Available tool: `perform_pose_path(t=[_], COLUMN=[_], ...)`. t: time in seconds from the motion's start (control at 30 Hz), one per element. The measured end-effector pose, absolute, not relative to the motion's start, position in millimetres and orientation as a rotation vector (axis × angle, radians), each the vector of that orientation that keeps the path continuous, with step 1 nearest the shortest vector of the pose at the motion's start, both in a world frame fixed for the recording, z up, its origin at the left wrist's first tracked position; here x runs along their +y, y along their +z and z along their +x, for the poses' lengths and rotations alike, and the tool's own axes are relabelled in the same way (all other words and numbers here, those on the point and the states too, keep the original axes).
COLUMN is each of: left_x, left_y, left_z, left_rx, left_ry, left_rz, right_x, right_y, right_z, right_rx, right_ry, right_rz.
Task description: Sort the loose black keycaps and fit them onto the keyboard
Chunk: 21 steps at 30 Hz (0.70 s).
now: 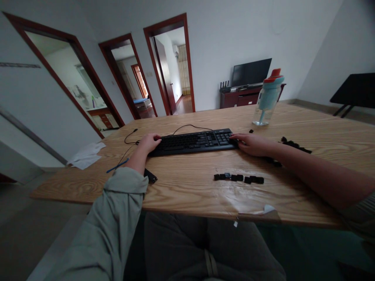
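A black keyboard (193, 142) lies on the wooden table in front of me, its cable running behind it. My left hand (150, 143) grips its left end, thumb on top and the other fingers mostly hidden. At the right end, my right hand (249, 143) holds the edge by the number pad, fingers over the top. Small black pieces that look like keycaps (240, 178) lie in a loose row nearer to me. More dark keycaps (295, 145) are piled beyond my right forearm, and some show beside that wrist.
A water bottle (266, 99) with a red and blue lid stands at the back right of the table (181, 187). By my left forearm lie a blue thin tool (117, 166) and a black object (150, 176). White papers (86, 155) rest at the left edge.
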<state>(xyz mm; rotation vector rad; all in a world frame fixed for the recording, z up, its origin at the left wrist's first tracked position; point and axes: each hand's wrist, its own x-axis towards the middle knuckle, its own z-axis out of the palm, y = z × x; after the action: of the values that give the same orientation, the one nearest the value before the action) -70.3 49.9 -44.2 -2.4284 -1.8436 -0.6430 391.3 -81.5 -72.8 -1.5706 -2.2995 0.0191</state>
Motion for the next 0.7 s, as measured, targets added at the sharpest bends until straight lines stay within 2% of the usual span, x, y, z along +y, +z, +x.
perform_pose_path(t=[0.37,0.7], left_x=[41.3,43.0], left_y=[-40.3,-42.5], left_z=[-61.5,-64.0], left_rx=[-1.785,-1.713], left_ry=[-0.395,-0.342], left_rz=[-2.316,-2.300], right_x=[-79.6,-83.6], right_y=[-76.0,-71.3], right_z=[393.9,390.7], right_rx=[-2.288,-2.309], right_ry=[0.003,-0.005], right_rz=[-1.573,-1.596])
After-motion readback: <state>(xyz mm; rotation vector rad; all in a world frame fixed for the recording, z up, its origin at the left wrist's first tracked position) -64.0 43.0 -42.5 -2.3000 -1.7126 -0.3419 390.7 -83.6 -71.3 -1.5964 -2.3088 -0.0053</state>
